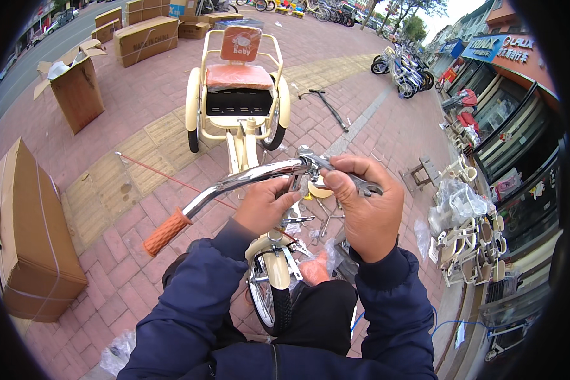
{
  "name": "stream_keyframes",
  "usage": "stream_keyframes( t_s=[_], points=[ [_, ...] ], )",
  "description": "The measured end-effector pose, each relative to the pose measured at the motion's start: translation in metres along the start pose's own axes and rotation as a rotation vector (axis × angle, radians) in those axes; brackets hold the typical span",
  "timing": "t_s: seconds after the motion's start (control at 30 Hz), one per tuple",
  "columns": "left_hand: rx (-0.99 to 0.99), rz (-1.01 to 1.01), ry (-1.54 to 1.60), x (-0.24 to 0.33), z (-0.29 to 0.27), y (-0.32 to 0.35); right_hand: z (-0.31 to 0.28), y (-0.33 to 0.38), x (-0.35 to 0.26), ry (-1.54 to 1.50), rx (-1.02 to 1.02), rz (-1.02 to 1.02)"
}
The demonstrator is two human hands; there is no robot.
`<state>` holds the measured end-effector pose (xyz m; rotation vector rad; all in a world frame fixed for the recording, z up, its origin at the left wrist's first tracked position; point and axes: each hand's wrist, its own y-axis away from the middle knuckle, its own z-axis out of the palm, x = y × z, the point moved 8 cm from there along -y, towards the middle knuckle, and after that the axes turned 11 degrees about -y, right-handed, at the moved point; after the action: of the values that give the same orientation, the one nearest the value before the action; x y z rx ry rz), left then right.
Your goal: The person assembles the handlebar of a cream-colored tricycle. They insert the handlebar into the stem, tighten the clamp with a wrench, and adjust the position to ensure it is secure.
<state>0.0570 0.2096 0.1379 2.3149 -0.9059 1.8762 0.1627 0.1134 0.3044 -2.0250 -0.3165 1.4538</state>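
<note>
So the right hand (375, 218) has thumb and fingers pinched tight on a silver wrench (368, 188), right by the middle of the chrome handlebar (237, 180). Left hand (259, 206) is curled just under the bar, can't tell what it's got hold of. Cream trike (277, 269) sits on the brick pavement (145, 98), between its road edge and shopfront edge.

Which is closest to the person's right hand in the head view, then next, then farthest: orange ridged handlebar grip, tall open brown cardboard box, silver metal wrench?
1. Silver metal wrench: held in the right hand.
2. Orange ridged handlebar grip: lower left.
3. Tall open brown cardboard box: far off, upper left.
</note>
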Motion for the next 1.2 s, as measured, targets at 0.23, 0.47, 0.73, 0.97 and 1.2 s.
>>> stream_keyframes(
  t_s=[0.23, 0.47, 0.73, 0.97, 1.2],
  points=[
    [-0.008, 0.006, -0.066, 0.001, -0.001, 0.001, 0.019, -0.032, -0.048, 0.386, -0.118, -0.581],
    [0.008, 0.007, -0.059, -0.001, 0.001, 0.000, 0.047, -0.078, 0.041, 0.711, -0.683, -0.152],
    [0.020, 0.027, -0.061, 0.000, 0.001, 0.000, 0.044, -0.084, 0.052, 0.698, -0.652, 0.022],
    [0.012, 0.018, -0.072, 0.001, 0.000, 0.000, 0.047, -0.085, 0.050, 0.751, -0.696, -0.018],
    [0.028, 0.034, -0.098, 0.004, -0.001, 0.001, 0.051, -0.085, 0.047, 0.596, -0.718, -0.025]
  ],
)
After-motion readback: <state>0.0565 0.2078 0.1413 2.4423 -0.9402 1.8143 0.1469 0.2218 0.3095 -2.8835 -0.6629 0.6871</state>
